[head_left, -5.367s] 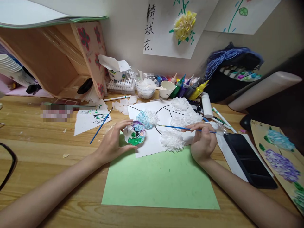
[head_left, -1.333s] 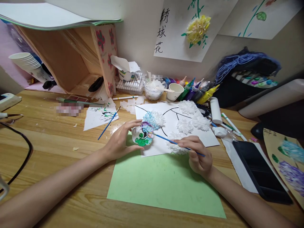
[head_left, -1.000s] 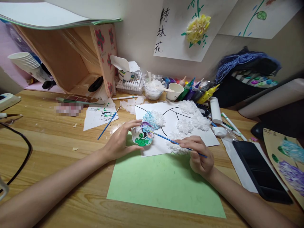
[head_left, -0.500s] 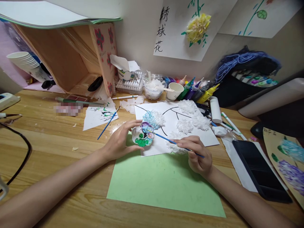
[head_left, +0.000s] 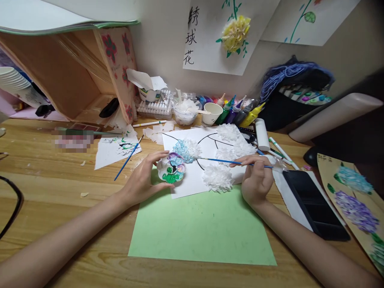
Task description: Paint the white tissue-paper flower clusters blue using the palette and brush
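My left hand (head_left: 143, 176) grips the edge of a small round paint palette (head_left: 164, 175) smeared with green, blue, purple and black paint. Between the fingers of my right hand (head_left: 257, 180) is a thin blue paintbrush (head_left: 222, 161), held nearly level. Its tip points left, close to a paper flower (head_left: 186, 150) that is blue on its left part and white on its right; whether they touch I cannot tell. White ruffled paper flowers (head_left: 217, 178) and black curved lines lie on the white sheet (head_left: 184, 188) underneath. Part of that sheet rests over a green sheet (head_left: 201, 232).
A second blue brush (head_left: 128, 158) lies on a paint-stained paper (head_left: 102, 154) at left. Behind the sheet stand a bowl of white scraps (head_left: 186, 114), a paper cup (head_left: 212, 113) and paint bottles (head_left: 252, 115). At right lies a black phone (head_left: 315, 204) beside a flower picture (head_left: 357, 208).
The brush tip has left the palette and moved right, beside the half-blue flower. My right hand has turned, and the brush lies flatter. My left hand still holds the palette; the whole view has shifted.
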Available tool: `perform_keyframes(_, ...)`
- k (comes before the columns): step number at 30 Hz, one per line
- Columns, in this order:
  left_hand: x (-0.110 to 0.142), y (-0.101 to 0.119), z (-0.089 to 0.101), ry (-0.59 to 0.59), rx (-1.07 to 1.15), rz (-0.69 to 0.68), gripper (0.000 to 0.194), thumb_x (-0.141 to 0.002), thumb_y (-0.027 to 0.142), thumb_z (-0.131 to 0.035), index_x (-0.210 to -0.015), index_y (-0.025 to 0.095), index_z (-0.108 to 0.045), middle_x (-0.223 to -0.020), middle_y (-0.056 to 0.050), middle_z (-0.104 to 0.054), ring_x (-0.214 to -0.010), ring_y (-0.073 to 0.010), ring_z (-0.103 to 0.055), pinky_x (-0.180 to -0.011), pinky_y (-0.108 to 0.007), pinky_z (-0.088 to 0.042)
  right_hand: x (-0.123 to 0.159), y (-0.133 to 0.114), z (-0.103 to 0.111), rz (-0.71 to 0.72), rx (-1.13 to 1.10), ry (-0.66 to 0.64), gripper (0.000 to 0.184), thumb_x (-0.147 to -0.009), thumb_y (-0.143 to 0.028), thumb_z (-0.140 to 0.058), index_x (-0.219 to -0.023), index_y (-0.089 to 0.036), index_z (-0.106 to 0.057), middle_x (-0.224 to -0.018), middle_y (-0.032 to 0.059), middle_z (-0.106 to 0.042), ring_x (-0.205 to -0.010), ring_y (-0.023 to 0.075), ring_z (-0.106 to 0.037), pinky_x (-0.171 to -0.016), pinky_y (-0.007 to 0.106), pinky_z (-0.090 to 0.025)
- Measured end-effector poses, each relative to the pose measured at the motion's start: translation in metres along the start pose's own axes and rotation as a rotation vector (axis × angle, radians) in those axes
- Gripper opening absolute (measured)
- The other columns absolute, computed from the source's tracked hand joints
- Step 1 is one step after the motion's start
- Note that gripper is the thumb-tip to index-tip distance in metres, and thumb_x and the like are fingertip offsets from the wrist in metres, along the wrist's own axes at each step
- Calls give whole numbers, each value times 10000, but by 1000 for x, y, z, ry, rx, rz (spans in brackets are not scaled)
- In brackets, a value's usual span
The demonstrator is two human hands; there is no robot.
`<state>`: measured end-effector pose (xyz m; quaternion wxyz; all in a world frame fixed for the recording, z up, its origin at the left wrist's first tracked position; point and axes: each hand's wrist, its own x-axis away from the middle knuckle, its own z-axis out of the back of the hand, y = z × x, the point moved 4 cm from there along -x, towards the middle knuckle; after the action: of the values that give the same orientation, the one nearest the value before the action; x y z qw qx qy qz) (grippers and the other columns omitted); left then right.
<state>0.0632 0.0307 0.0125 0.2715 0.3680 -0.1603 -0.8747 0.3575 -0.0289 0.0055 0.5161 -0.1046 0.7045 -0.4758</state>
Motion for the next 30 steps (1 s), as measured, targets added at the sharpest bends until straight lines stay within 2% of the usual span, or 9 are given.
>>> perform_keyframes(4,0,-1,-1,0,6,-4,787,-719,402,-817,-1352,207,-392,-1307,-176,-605,-1235,-300,-599,-938,-463,-566,2,0,-1,-13,65,-55,314,-984,-397,-434,-778,-239,-610,-684,-5,-658,-657,187,-671,-642,352,-456)
perform_keyframes(12,0,-2,-1,-7,-7,-1,809,-706,411,-826,-1353,211,-385,-1312,-177,-600,-1242,-297,-594,-934,-454,-567,3,-4,-6,8,115,-144,313,-998,-346,-418,-800,-211,-620,-726,-1,-688,-722,162,-687,-717,332,-512)
perform_keyframes(17,0,-2,-1,-11,-9,-1,800,-714,418,-818,-1350,204,-383,-1310,-185,-600,-1238,-298,-595,-935,-465,-568,4,-4,-4,33,98,-112,330,-997,-345,-412,-780,-212,-621,-717,4,-687,-720,172,-683,-713,343,-522)
perform_keyframes(22,-2,0,0,-3,-13,-6,798,-709,419,-821,-1346,207,-389,-1304,-184,-606,-1235,-304,-600,-937,-470,-567,5,-4,-6,22,85,-172,296,-995,-319,-424,-814,-215,-634,-747,8,-703,-749,173,-693,-731,343,-522)
perform_keyframes(30,-1,0,0,-1,-4,4,796,-712,404,-822,-1355,231,-387,-1313,-162,-607,-1238,-301,-601,-935,-474,-568,5,-4,-4,72,35,-113,297,-994,-350,-426,-802,-226,-616,-689,-4,-672,-686,182,-676,-696,358,-489)
